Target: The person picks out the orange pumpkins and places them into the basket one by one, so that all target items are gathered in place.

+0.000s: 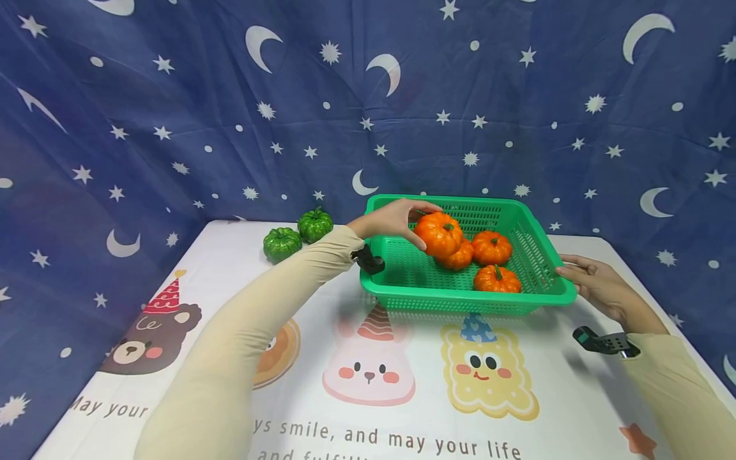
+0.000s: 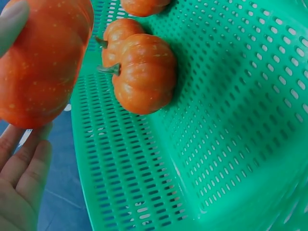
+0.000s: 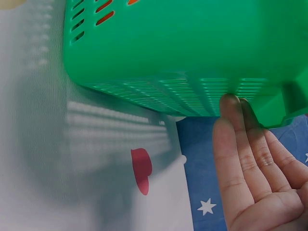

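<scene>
My left hand holds a small orange pumpkin between thumb and fingers, raised over the left part of a green plastic basket. Close up in the left wrist view, the held pumpkin hides part of the hand. Inside the basket lie more orange pumpkins: one partly behind the held one, one at the back and one near the front wall. At the basket's right end, my right hand touches the rim. Its fingers look straight against the basket's outer side in the right wrist view.
Two green pumpkins sit on the table left of the basket, behind my left forearm. A white cloth printed with cartoon figures covers the table. Behind it hangs a blue curtain with moons and stars.
</scene>
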